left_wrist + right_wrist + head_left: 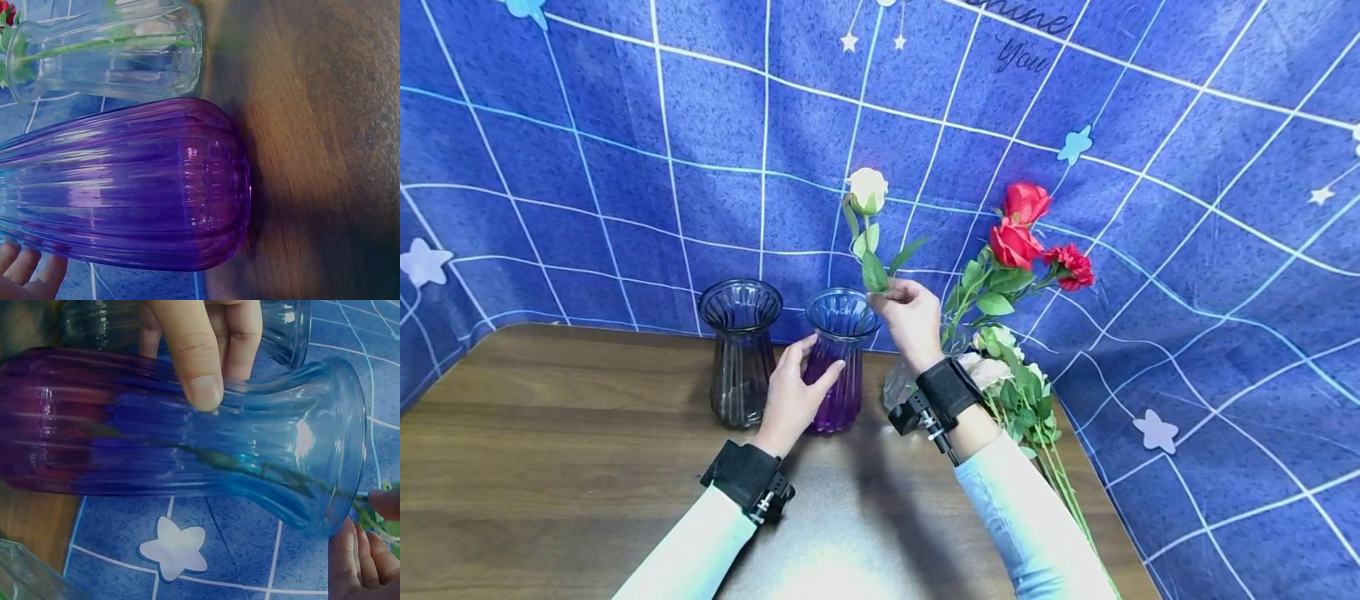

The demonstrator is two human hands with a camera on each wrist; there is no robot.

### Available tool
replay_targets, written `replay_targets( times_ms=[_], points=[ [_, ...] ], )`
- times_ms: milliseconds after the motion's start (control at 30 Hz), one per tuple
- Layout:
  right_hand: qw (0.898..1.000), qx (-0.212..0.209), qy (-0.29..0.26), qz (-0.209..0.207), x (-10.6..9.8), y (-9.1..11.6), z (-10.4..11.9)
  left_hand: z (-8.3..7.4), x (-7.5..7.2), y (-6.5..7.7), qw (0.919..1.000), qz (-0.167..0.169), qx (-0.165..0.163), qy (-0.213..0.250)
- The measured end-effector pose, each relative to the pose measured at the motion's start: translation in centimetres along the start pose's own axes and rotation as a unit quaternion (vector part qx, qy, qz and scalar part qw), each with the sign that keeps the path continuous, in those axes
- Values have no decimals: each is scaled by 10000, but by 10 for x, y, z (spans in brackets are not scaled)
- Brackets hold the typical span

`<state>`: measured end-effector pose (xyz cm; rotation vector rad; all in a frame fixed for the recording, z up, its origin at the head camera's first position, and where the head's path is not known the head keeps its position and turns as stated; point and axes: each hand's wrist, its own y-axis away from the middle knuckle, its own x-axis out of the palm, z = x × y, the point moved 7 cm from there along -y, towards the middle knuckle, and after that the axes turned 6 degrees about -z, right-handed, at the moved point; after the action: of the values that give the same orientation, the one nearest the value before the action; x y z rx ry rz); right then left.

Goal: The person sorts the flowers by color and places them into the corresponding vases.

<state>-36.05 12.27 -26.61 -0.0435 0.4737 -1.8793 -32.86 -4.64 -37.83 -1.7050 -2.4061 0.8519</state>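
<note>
A ribbed glass vase (837,398), blue at the rim and purple below, stands upright on the table. My left hand (792,390) holds it from the left; in the right wrist view the thumb (197,362) lies on the near side with fingers behind. Above the rim, my right hand (912,323) pinches the stem of a white rose (868,192) with green leaves. Through the glass in the right wrist view, the lower stem (219,460) slants down inside the vase. The bloom stands upright above the right fingers.
Left of the held vase is a dark grey ribbed vase (741,375). To the right, a clear glass vase (119,69) holds red flowers (1015,243). White flowers with long green stems (1060,475) lie along the wooden table's (572,433) right side. Blue cloth (715,125) hangs behind.
</note>
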Motion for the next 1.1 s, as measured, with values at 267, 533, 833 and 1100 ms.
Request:
replay_targets(
  times_ms=[267,533,833,1100],
  points=[
    [9957,-226,874,205,-6,-1,-1,-1,-1,0,9999,-37,101,4],
    [9907,4,1275,484,-4,1,-9,1,0,-1,9999,-58,111,3],
    [9919,85,1113,612,-10,5,-10,-1,-1,-3,9999,-32,130,52],
    [9931,115,997,603,-22,7,-22,1,0,-2,9999,-32,86,49]
  ],
)
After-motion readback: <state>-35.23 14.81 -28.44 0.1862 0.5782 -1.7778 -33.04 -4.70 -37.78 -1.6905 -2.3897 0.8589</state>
